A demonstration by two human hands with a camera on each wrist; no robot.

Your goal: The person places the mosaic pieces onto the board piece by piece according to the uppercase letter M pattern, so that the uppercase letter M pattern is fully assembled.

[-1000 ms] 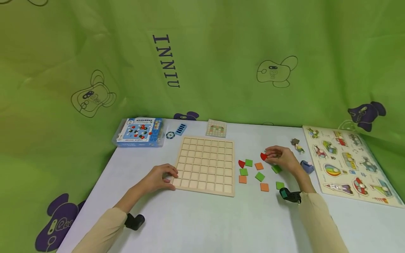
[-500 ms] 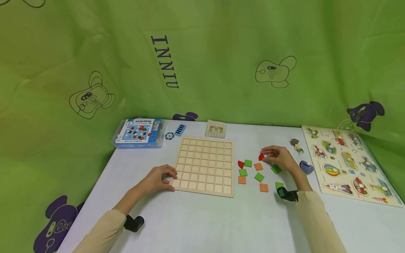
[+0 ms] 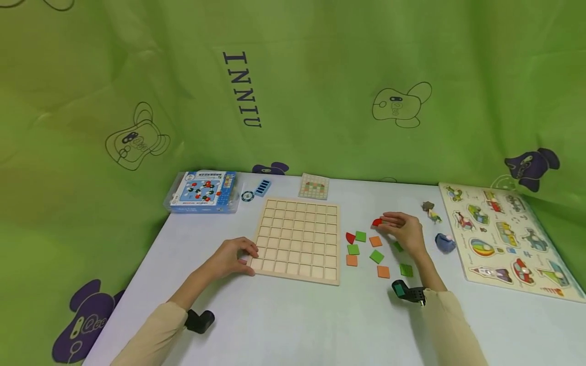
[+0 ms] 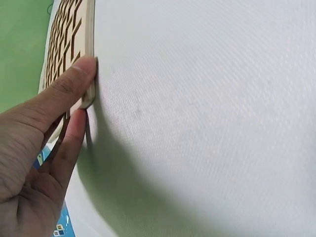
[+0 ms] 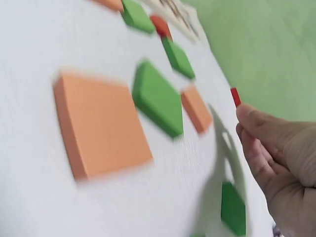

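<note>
With thumb and fingertips my right hand [image 3: 405, 231] pinches a red fan-shaped tile [image 3: 376, 222], held above the table; only its edge pokes out in the right wrist view. My left hand [image 3: 232, 258] grips the near-left corner of a wooden grid board [image 3: 297, 239], thumb at the front edge and fingers at the left side, as the left wrist view [image 4: 74, 74] shows. No tiles sit in the board's cells. Right of the board lie another red fan-shaped tile [image 3: 350, 238], several green square tiles [image 3: 377, 255] and several orange square tiles [image 3: 383, 272].
Behind the board lies a pattern card [image 3: 314, 186]. A blue-and-white boxed set [image 3: 203, 192], a round chip [image 3: 247, 196] and a blue domino-like piece [image 3: 263, 188] are at the back left. A picture puzzle board [image 3: 510, 239] and small figures [image 3: 444, 243] occupy the right side.
My right hand has shifted a little to the left, carrying the red tile with it and turning slightly. The left hand stays at the board's corner.
</note>
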